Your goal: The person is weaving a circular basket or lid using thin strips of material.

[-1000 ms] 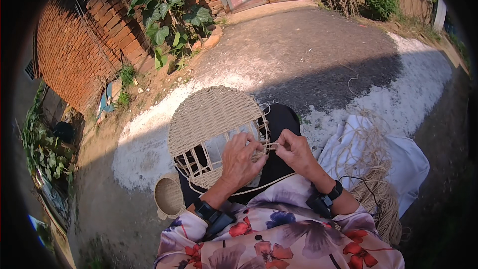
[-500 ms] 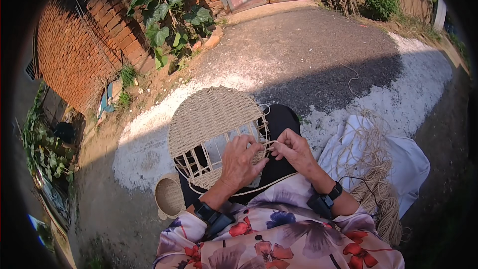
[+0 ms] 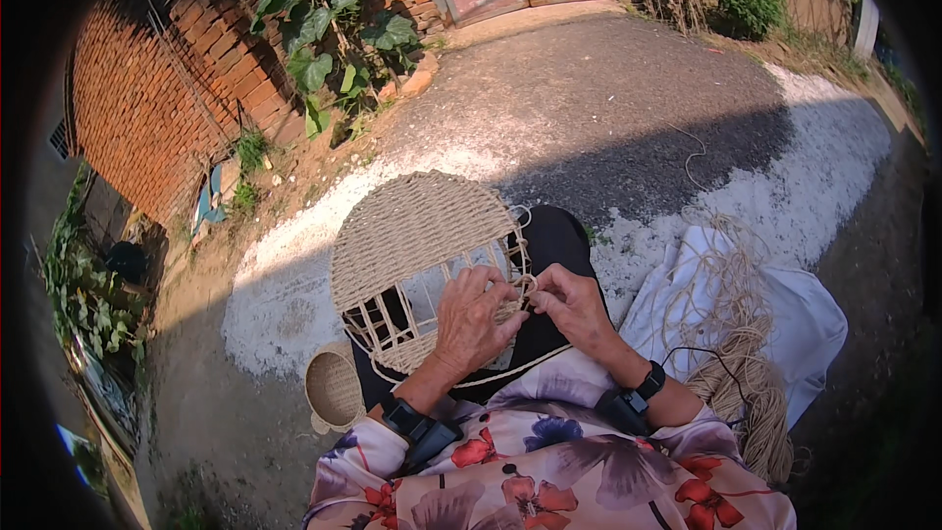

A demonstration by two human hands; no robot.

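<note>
A round woven panel (image 3: 422, 236) of tan cord lies across my lap. Its far half is closely woven, while the near part shows bare ribs with gaps and a strip of weave at the bottom. My left hand (image 3: 474, 322) rests over the near right part, fingers curled at the rim. At that same right edge, my right hand (image 3: 577, 312) pinches a small loop of cord (image 3: 530, 283) between thumb and forefinger. A length of cord (image 3: 525, 365) runs across my lap below both hands. My left fingertips are partly hidden.
A small round woven basket (image 3: 334, 388) sits on the ground at my left. On my right, a big tangle of loose cord (image 3: 751, 393) lies over a white sack (image 3: 810, 319). Leafy plants (image 3: 314, 29) and a brick wall (image 3: 147, 108) stand farther off.
My right hand has drawn slightly down and closer to the rim. The cord it holds has gone from a stretched strand to a small loop. My left hand has hardly moved.
</note>
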